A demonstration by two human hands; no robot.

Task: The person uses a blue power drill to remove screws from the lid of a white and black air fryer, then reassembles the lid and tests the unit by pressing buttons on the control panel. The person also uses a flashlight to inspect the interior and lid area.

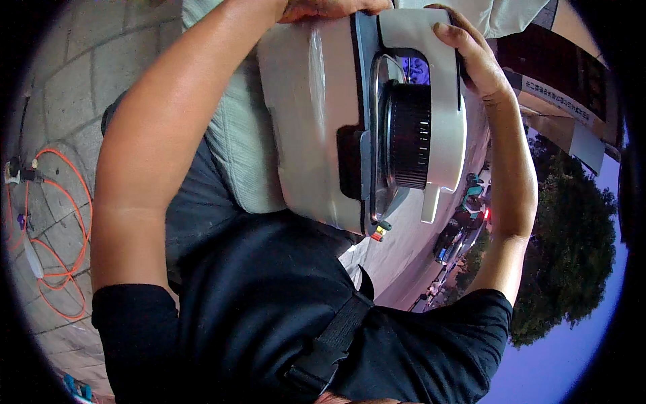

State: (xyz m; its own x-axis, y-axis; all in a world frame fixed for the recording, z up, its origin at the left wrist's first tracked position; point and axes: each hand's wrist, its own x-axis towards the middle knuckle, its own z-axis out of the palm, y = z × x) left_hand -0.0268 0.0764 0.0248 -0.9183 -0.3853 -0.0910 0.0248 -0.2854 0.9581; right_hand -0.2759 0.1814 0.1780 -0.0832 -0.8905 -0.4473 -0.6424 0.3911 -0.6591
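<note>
White plastic device (316, 121), black ribbed lens (407, 135): lifted against a black shirt (269, 303), not yet set down. Right hand (474, 57): fingers together, clamped on its rim. Left hand (323, 8): on top; fingers cropped, cannot tell.

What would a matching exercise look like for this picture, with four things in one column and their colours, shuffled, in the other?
Things:
1. cable on the paved ground
2. appliance body held in both hands
3. ribbed round part on the appliance
4. tree

Colours:
A. black
B. green
C. orange
D. white

Pairs: 1-C, 2-D, 3-A, 4-B
</note>
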